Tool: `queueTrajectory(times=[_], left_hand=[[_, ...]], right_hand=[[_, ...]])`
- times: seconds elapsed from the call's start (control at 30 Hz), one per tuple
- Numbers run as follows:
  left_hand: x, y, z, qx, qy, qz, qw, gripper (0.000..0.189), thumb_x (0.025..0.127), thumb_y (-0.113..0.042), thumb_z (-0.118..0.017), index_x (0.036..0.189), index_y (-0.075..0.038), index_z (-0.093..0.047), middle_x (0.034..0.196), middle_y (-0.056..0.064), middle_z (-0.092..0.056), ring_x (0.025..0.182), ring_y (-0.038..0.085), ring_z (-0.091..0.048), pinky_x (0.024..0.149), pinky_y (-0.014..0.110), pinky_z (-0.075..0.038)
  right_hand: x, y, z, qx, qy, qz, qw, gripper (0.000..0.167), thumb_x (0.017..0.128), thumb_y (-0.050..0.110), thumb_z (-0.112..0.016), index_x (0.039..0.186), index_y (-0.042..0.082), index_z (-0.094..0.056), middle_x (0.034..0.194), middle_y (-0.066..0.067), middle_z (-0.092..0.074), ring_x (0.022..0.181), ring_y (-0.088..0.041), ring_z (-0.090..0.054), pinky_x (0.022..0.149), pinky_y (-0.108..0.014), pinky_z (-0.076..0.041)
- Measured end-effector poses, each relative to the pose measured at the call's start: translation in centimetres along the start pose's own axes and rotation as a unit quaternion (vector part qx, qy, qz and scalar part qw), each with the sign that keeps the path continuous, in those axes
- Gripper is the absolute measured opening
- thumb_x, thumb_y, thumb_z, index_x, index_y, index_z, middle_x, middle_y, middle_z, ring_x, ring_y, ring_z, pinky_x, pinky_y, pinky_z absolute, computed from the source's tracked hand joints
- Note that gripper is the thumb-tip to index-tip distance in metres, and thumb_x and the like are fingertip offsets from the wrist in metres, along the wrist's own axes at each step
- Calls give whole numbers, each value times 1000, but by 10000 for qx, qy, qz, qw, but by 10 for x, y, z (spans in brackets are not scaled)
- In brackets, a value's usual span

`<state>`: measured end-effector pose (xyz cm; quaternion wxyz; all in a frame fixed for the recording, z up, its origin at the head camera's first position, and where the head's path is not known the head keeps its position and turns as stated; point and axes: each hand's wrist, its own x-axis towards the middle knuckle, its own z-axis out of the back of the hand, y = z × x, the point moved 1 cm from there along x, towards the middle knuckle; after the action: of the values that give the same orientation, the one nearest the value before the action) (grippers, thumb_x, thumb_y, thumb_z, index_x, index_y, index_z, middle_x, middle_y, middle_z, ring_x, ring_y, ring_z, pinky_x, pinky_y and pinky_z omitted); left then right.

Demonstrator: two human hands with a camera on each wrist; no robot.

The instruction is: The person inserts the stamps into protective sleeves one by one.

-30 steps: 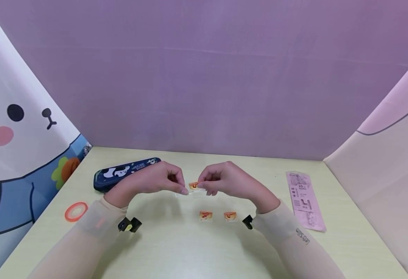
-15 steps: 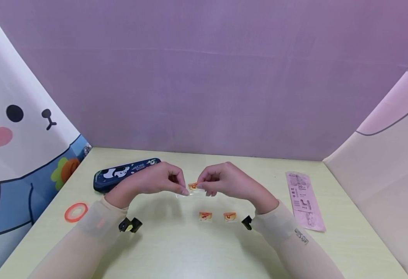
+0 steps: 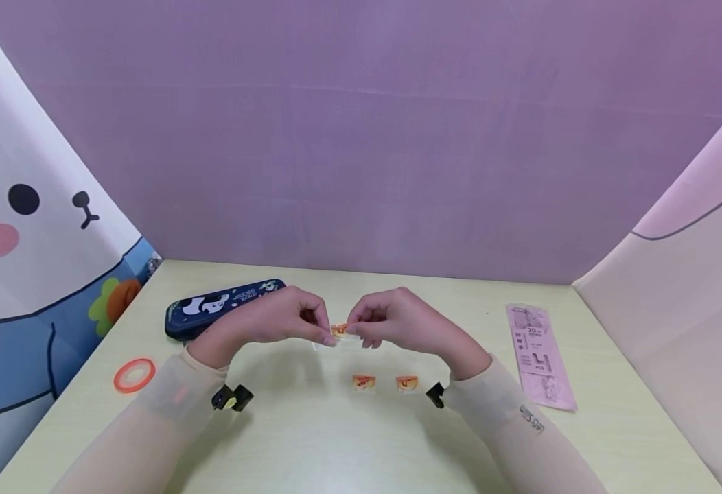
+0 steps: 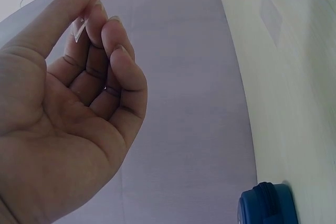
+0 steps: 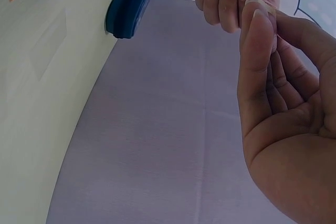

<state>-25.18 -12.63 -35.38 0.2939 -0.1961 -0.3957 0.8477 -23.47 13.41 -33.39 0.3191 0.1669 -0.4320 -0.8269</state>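
While the left hand and right hand pinch its two ends, the slip hangs over the table. It looks light and bendy, best held by its edges. Left to right lie a ring, a case, two cards and a pack; only the case might get bumped.

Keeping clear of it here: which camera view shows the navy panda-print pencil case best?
The head view: it shows most of the panda-print pencil case from above. Left wrist shows part, cropped at the bottom; right wrist, part cropped at the top.
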Motion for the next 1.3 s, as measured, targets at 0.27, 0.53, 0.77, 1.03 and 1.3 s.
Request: queueTrajectory(times=[0.27, 0.53, 0.77, 1.03, 1.3], left_hand=[[0, -1, -1, -58, 39, -87, 9999, 20, 93, -35, -85, 93, -16, -78, 90, -3, -78, 83, 16, -63, 80, 35, -55], [2, -3, 0, -66, 9, -22, 10000, 17, 92, -36, -86, 92, -20, -78, 90, -5, -78, 82, 15, -62, 79, 34, -55], [2, -3, -1, -47, 10, -91, 9999, 20, 92, -35, -86, 93, -17, -78, 90, -3, -77, 81, 16, -61, 78, 34, -54], [4, -7, -1, 23, -24, -57, 10000, 21, 91, -36, -86, 92, -18, -78, 87, -4, -76, 79, 16, -60, 75, 34, -52], [3, -10, -2, 58, -13, -52, 10000, 19, 91, -36, -86, 92, -19, -78, 86, -4, -75, 77, 15, -57, 73, 32, -50]], right_hand=[[0, 0, 0, 3, 10, -31, 10000, 9, 101, 14, -73, 103, 20, -79, 90, 2, -78, 77, -20, -75, 80, -49, -64], [0, 1, 1, -44, 9, -51, 10000, 10, 101, 15, -73, 103, 21, -79, 92, 2, -79, 77, -20, -76, 78, -41, -64], [0, 0, 1, -53, -13, -28, 10000, 10, 101, 16, -73, 103, 22, -80, 90, 3, -79, 76, -21, -75, 78, -41, -64], [1, 0, -1, 2, 7, -38, 10000, 5, 101, 21, -75, 101, 23, -80, 89, 3, -78, 80, -32, -76, 82, -51, -64], [0, 1, -1, 43, 34, -65, 10000, 6, 101, 20, -75, 103, 18, -80, 90, 2, -78, 76, -20, -75, 81, -49, -64]])
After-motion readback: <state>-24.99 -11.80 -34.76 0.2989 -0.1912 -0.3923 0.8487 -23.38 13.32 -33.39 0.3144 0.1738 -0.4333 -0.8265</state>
